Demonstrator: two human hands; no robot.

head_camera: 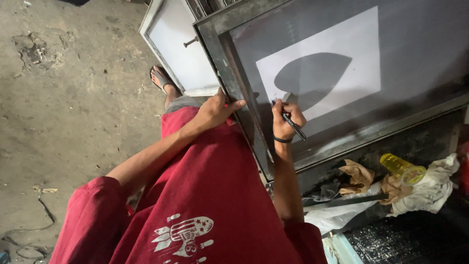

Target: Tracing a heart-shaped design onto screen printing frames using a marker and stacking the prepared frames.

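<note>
Right fingers (285,108) pinched shut around a slim black pen (293,125), tip at the white sheet (361,58) bearing a dark leaf shape. Left hand (215,110) clamped on the screen frame (244,105) edge. Pen: probably light, stiff, best gripped low; mesh likely delicate.

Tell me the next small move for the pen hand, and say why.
Probably draw the tip of the thin black pen on along the lower edge of the dark leaf-shaped patch on the white sheet. The right hand holds the pen near the leaf's stem end, while the left hand grips the dark metal frame, steadying it.
</note>
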